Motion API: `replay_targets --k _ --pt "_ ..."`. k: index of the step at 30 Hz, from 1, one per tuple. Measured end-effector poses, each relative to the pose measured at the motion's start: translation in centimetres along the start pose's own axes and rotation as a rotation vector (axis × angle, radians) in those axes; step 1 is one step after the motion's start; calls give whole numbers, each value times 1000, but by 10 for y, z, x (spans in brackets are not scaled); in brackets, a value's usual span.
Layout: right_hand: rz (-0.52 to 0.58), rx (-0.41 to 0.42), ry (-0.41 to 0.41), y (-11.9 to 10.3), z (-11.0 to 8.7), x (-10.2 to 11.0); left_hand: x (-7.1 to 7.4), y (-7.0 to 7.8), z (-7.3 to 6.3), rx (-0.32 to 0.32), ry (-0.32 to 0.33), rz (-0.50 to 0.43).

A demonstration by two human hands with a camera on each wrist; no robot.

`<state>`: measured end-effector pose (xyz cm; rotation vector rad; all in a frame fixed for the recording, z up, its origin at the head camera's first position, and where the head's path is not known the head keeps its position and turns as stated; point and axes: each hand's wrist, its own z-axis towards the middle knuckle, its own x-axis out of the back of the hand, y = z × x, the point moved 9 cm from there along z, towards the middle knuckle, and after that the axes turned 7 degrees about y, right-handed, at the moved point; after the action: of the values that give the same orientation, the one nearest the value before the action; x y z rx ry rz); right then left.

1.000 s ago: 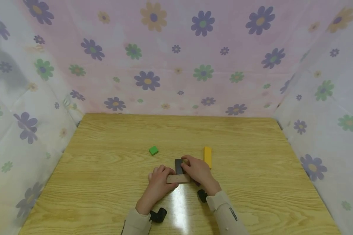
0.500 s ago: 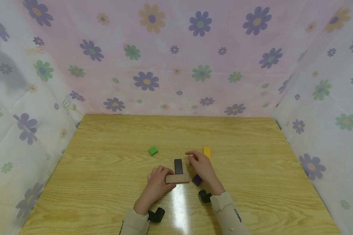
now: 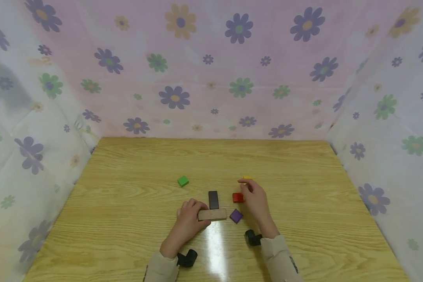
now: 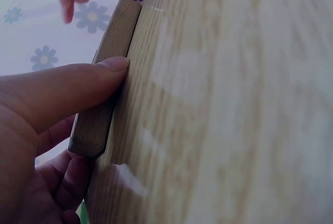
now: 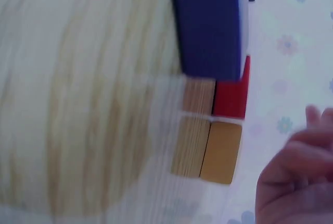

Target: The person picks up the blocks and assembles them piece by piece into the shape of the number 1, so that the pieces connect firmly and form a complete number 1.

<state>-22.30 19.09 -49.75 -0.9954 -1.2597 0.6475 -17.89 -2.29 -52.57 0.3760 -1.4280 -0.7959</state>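
My left hand (image 3: 190,215) grips the left end of a plain wooden block (image 3: 212,214), thumb on its near side in the left wrist view (image 4: 101,86). Behind that block, end towards it, lies a black block (image 3: 213,199). My right hand (image 3: 255,199) has loosely bent fingers with nothing in them, just right of a red block (image 3: 237,197); it covers most of a yellow block (image 3: 247,177). Near the wooden block's right end sits a small purple block (image 3: 236,216), turned cornerwise. The right wrist view shows this hand raised off the table, apart from the blocks.
A small green block (image 3: 183,181) lies farther back on the left of the wood-grain table (image 3: 127,168). Flowered cloth (image 3: 211,70) hangs behind the table and along both sides. A black wrist camera (image 3: 188,258) juts from each sleeve.
My right hand has left the black block and shifted right and up, uncovering the purple and red blocks and covering more of the yellow one. My left hand keeps its hold.
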Motion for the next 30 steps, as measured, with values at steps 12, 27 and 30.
replay_targets --k 12,27,30 --pt "-5 -123 50 31 5 15 -1 -2 -1 -4 7 7" --pt "267 -367 -133 63 11 7 -1 -2 0 -4 19 27" --pt "306 -382 -178 66 13 7 -1 -2 0 -7 23 29"
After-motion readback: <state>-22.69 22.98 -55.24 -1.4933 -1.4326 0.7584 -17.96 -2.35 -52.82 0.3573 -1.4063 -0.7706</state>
